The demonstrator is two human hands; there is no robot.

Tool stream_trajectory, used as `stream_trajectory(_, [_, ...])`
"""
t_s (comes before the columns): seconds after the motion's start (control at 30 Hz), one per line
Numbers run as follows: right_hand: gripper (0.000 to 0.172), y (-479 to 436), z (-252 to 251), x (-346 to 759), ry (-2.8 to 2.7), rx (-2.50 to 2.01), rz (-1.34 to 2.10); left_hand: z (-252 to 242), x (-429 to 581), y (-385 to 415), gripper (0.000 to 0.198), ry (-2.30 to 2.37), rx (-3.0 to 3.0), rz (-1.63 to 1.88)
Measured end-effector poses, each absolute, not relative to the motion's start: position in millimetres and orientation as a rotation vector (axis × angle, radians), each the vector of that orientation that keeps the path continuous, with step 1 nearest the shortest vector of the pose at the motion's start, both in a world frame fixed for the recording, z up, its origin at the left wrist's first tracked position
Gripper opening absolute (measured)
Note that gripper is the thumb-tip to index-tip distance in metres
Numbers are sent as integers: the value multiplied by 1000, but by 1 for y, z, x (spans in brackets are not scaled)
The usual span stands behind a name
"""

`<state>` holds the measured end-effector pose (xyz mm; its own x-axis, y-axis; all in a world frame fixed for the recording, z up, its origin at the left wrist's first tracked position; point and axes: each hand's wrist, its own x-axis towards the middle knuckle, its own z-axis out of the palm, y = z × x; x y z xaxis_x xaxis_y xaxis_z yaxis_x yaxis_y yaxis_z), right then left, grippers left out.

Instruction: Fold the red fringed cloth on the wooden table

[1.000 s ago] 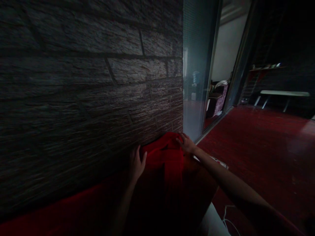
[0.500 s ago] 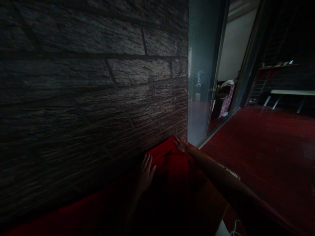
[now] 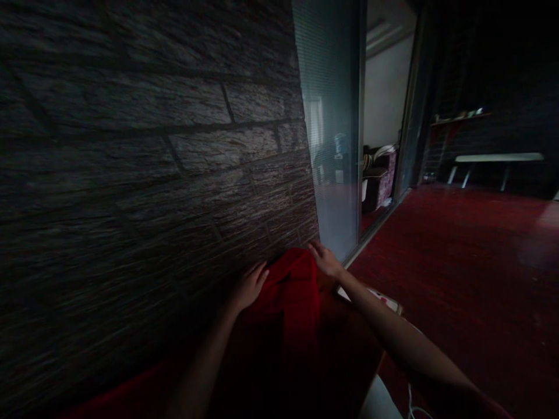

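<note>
1. The red cloth lies at lower centre, draped over a dim surface close against the brick wall.
2. The left hand is open, fingers flat on the cloth's wall-side edge, seemingly pinning it.
3. The right hand is open too, fingers spread on the far corner near the glass panel. Held at both edges, the cloth lies spread.
4. A white cable trails at lower right.

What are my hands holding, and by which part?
Red cloth: left hand on its left edge, right hand on its far end. Whether the fingers pinch it cannot be told.
</note>
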<state>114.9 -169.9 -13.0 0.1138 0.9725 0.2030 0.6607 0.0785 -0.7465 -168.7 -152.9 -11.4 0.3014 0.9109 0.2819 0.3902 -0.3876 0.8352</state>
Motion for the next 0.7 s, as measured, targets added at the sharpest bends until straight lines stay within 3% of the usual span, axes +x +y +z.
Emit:
stream_trajectory(0.13, [58, -264, -51, 105, -1383, -1269, 711, -4, -136, -125, 24, 1183, 2013, 814])
stream_trajectory(0.3, [61, -347, -106, 86, -1227, -1219, 1017, -20, -115, -87, 17, 1341, 2048, 624])
stream_trajectory(0.7, [52, -346, -115, 99, -1242, -1120, 1095, -40, -113, -64, 27, 1482, 2098, 379])
